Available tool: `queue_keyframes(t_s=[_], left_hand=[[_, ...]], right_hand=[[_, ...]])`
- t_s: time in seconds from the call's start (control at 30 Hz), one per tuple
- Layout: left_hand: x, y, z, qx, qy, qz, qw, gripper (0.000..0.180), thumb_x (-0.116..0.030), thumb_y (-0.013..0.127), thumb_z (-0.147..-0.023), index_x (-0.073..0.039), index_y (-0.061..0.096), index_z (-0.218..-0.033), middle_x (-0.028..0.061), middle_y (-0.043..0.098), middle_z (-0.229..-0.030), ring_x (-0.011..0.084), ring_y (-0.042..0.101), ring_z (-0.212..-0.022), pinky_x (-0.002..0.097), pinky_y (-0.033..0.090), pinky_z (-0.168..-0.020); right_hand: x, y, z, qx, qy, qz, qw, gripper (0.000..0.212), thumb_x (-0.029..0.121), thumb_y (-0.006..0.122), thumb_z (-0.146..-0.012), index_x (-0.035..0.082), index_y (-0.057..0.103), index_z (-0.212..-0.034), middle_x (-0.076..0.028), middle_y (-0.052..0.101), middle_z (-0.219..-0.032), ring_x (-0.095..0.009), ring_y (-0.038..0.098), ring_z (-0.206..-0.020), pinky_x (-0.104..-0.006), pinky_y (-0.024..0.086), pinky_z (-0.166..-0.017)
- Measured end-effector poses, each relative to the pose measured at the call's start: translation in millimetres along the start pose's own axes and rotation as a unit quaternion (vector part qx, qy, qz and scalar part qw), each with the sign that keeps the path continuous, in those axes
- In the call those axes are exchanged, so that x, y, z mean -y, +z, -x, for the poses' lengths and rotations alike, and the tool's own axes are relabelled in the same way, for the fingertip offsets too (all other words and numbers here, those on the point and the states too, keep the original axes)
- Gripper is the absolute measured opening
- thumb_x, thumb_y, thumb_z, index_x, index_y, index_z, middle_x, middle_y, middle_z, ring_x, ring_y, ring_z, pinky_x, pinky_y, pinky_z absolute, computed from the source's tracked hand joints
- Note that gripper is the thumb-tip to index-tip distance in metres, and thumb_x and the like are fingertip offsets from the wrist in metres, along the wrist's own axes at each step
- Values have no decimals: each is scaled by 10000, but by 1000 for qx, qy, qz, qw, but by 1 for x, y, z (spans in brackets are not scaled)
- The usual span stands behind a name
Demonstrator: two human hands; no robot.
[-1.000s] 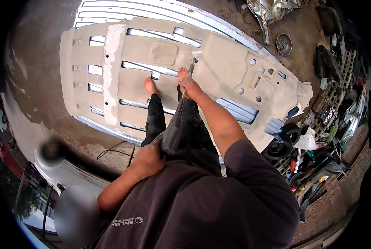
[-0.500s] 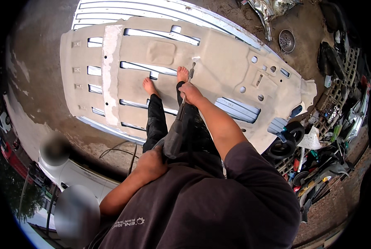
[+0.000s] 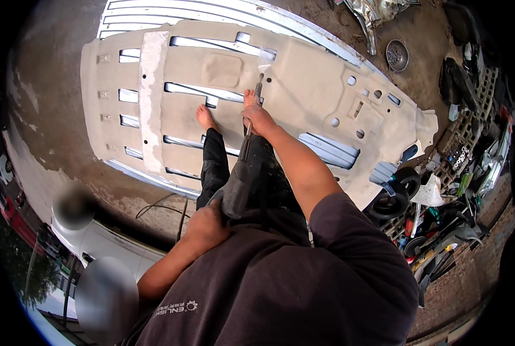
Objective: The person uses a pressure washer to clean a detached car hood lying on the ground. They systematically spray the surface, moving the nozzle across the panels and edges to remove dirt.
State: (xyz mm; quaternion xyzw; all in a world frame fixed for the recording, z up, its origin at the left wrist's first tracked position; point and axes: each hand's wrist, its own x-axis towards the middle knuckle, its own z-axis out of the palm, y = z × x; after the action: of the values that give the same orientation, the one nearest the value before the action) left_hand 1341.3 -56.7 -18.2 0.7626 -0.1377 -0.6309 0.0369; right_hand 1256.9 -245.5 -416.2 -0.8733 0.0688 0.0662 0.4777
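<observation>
Standing here, I see the right hand (image 3: 260, 120) with fingers curled around the slim tube of the spray gun (image 3: 236, 193), the left hand (image 3: 207, 224) closed at its rear handle. The gun points out over the beige mat (image 3: 303, 86), white spray (image 3: 265, 58) fanning from its tip.

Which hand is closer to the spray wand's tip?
The right hand: it grips the spray wand nearer its tip. The left hand is way back, beside the dark shirt.
</observation>
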Motion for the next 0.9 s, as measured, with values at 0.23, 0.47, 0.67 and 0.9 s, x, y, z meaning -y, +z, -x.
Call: queue_keyframes(t_s=[0.23,0.47,0.67,0.9], left_hand=[[-4,-4,7,9,-26,-6,1000,494,-223,742,-799,21,577,-1196,301,697,-949,469,673,-962,535,548,-834],[3,1,8,39,35,19,998,534,-243,768,-785,22,593,-1214,304,700,-987,479,665,-982,533,542,-851],[25,8,23,20,-15,32,999,537,-252,786,-769,20,596,-1192,305,697,-995,480,661,-991,531,538,-853],[45,19,26,38,8,27,999,557,-228,774,-774,49,571,-1212,307,694,-991,483,661,-987,533,537,-853]], right_hand=[[9,2,-6,-48,-23,36,998,176,25,684,-695,66,717,-863,-122,662,-854,-335,647,-920,-408,520,-849],[9,-13,51,-50,3,-20,999,163,8,690,-679,65,695,-832,-121,640,-818,-354,620,-842,-428,516,-771],[42,10,9,-31,-49,-49,997,68,43,670,-696,78,629,-738,-133,614,-787,-365,614,-850,-443,505,-806],[35,45,58,14,6,-22,1000,160,15,674,-689,67,680,-840,-132,614,-823,-357,606,-878,-431,513,-784]])
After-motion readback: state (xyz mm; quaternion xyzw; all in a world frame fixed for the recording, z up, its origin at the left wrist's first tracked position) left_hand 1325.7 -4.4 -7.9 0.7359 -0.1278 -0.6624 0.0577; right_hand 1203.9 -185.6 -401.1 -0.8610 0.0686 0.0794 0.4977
